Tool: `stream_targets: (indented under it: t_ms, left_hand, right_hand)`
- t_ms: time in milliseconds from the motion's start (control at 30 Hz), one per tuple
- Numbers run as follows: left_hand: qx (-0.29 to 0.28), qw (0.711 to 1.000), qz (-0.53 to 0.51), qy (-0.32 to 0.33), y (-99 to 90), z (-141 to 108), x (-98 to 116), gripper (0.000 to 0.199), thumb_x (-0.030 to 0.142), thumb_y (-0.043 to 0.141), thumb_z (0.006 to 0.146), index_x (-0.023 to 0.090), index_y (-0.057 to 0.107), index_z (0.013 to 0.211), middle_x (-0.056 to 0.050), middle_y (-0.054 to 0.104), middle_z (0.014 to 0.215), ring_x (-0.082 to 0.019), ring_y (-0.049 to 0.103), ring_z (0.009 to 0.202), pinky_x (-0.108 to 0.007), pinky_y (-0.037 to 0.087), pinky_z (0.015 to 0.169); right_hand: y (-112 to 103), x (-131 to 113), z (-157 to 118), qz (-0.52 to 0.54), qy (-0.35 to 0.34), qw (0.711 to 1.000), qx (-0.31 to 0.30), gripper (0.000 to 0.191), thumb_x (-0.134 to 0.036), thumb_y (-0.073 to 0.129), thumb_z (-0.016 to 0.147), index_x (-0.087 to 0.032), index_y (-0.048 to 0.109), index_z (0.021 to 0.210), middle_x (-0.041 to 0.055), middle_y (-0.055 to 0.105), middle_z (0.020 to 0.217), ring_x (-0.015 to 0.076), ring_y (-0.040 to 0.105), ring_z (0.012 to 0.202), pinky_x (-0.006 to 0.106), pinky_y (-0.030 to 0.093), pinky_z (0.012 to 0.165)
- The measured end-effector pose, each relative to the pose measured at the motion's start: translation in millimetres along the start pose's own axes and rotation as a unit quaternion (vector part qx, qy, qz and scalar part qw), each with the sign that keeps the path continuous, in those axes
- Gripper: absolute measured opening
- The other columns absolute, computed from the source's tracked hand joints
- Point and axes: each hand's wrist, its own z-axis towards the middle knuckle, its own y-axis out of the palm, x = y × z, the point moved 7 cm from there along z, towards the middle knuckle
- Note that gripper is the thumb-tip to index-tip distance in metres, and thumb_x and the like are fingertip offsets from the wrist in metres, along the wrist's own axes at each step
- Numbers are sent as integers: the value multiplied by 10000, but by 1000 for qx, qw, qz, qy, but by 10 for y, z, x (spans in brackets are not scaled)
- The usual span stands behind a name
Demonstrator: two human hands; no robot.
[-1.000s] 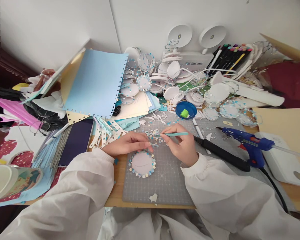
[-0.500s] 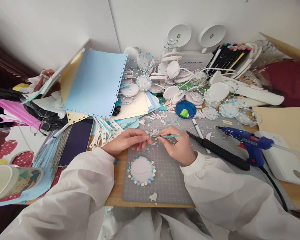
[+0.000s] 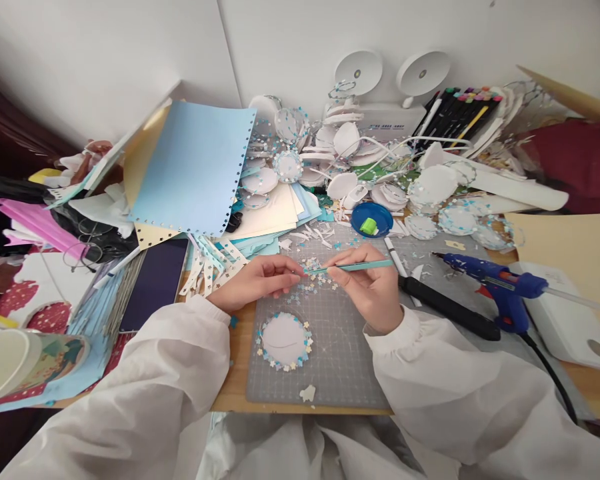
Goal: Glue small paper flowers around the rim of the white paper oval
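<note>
My right hand (image 3: 373, 290) grips teal tweezers (image 3: 365, 265), whose tips point left. Those tips meet the fingertips of my left hand (image 3: 260, 281), which are pinched together; anything between them is too small to make out. Beneath both hands, small blue and cream paper flowers (image 3: 316, 287) lie scattered over the grey cutting mat (image 3: 340, 360). Closer to me rests a white disc (image 3: 283, 339) ringed with paper flowers on its edge. A cream paper scrap (image 3: 307, 393) sits below it.
A blue glue gun (image 3: 505, 283) and a black-handled tool (image 3: 450, 308) lie on the right. Behind stand a blue dish (image 3: 371, 220) and piled white discs (image 3: 347, 138). Leftward are a phone (image 3: 153, 285), punched blue paper (image 3: 193, 167) and a cup (image 3: 30, 363).
My right hand has shifted slightly right and up, and more of the tweezers shows. The fingers of my left hand have drawn in to a closer pinch by the tips.
</note>
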Motion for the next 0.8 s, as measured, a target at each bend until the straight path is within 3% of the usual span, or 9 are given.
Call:
stream_targets:
  t_ms: [200,533,800]
  left_hand:
    - [-6,1000,-12,4,17,1,-11,253,319,684,772,116,636,914,25,554,624,-63,454,524,-171,347,463]
    - [-15,1000,14,1,24,3,-3,307,400,663,777,108,659,872,4,552,638,-73,445,539,-180,334,470]
    - [-29,999,16,26,25,-21,16,320,403,620,823,91,673,861,32,459,566,-61,389,512,-176,270,458]
  right_hand:
    - [44,48,-34,11,21,999,-21,136,-273,699,786,-211,582,757,45,640,816,173,639,757,320,531,640]
    - [70,97,-25,8,43,998,-35,178,-325,706,776,-210,576,736,43,645,796,156,614,691,305,517,598]
    - [131,170,8,49,62,996,-40,293,-416,744,711,-200,547,729,25,648,758,134,578,632,282,491,567]
